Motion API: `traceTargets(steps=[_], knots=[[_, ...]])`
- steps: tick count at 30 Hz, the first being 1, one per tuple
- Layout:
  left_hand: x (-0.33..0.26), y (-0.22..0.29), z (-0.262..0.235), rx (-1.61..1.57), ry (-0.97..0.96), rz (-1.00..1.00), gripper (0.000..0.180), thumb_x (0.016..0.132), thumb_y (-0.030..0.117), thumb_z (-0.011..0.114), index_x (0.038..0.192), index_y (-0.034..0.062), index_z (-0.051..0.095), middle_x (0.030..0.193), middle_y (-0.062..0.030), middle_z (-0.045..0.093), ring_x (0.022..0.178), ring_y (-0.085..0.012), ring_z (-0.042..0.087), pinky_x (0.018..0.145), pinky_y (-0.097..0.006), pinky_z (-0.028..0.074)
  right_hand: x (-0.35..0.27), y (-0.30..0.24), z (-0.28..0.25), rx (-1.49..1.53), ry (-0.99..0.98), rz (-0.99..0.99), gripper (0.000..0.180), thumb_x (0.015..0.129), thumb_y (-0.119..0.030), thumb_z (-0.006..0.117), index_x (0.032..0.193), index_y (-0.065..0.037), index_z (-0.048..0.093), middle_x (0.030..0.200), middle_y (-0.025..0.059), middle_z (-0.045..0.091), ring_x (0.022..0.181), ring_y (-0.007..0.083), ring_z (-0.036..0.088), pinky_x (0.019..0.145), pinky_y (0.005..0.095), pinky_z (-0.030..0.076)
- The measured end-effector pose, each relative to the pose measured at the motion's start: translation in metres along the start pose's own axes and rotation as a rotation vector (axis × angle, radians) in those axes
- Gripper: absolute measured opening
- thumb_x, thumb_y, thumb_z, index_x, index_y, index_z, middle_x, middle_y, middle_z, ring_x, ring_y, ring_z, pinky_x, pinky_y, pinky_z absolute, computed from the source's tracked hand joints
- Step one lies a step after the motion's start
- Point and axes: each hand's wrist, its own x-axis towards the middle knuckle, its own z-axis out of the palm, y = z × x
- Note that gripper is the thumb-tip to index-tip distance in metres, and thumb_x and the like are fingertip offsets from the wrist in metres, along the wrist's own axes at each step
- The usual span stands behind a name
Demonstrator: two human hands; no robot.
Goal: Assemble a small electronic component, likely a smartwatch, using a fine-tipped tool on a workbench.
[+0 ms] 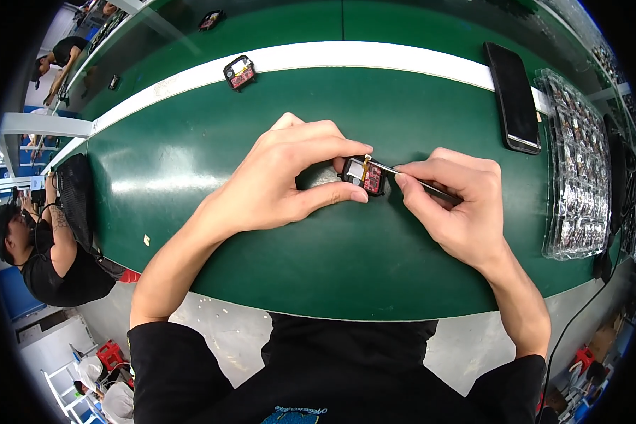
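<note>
A small black device housing (369,185) with its inside bared lies on the green bench in front of me. It shows a silver block, a reddish circuit board and a yellow strip with a pale connector. My left hand (290,169) grips the housing by its left side, forefinger at the top and thumb at the bottom. In my right hand (459,198) is a thin metal tool, likely tweezers (431,188), held like a pen. Its tip reaches the upper part of the housing, close to the connector; whether it touches is too small to tell.
A similar open housing (240,73) rests on the white strip (297,56) at the far side. To the right are a black phone (514,99) and stacked clear plastic trays (578,169) of small parts. A cable (579,311) hangs at the right edge. Another person (56,247) sits at the left.
</note>
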Motion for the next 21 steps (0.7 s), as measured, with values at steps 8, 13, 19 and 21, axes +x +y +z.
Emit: traceTargets(steps=[8,13,19,21], knots=[[0.0015,0.0000,0.0000,-0.002,0.020,0.011,0.055,0.082,0.021,0.099,0.133,0.0078,0.083,0.095,-0.0044,0.076,0.084,-0.0197,0.064,0.082,-0.035,0.038,0.0003,0.0010,-0.0005,0.022,0.011,0.002,0.009,0.090,0.004,0.081,0.099,0.004,0.084,0.070,0.0068,0.067,0.053,0.0112,0.057,0.050,0.0303,0.040],[0.0033,0.0015,-0.0010,0.005,0.017,0.008,0.054,0.082,0.021,0.099,0.132,0.0086,0.084,0.094,-0.0038,0.076,0.079,-0.0182,0.060,0.079,-0.035,0.036,-0.0004,0.0010,0.0004,0.036,0.017,0.004,0.009,0.091,0.004,0.081,0.099,0.004,0.084,0.070,0.0071,0.067,0.053,0.0112,0.057,0.050,0.0304,0.041],[0.0027,-0.0008,0.0003,0.007,0.027,0.015,0.052,0.083,0.022,0.098,0.132,0.0107,0.085,0.095,-0.0024,0.077,0.073,-0.0161,0.053,0.077,-0.034,0.035,-0.0003,0.0015,0.0006,0.028,0.023,0.001,0.007,0.091,0.002,0.082,0.098,0.003,0.084,0.070,0.0072,0.067,0.053,0.0118,0.059,0.050,0.0306,0.042],[0.0027,0.0000,-0.0005,0.007,0.026,0.015,0.052,0.083,0.022,0.098,0.132,0.0108,0.085,0.095,-0.0025,0.077,0.073,-0.0163,0.053,0.077,-0.034,0.035,0.0000,0.0022,-0.0011,0.017,0.015,-0.007,0.007,0.091,0.002,0.082,0.097,0.003,0.084,0.069,0.0072,0.067,0.054,0.0123,0.059,0.050,0.0308,0.042]])
